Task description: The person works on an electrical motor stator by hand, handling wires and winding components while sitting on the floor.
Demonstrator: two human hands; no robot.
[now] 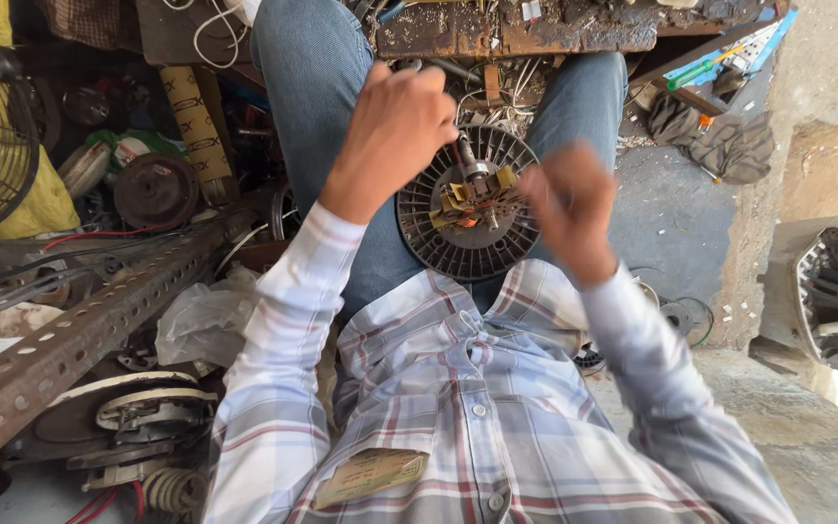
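From the head camera, my left hand (395,131) is curled into a fist at eleven o'clock of the round ribbed fan motor (469,206) on my lap, touching its shaft. My right hand (569,209), blurred at three o'clock, has fingers curled; I cannot tell its hold.

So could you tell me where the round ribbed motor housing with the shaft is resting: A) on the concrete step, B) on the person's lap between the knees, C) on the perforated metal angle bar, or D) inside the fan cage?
B: the motor housing lies on the jeans-clad lap, between the left hand and the right hand.
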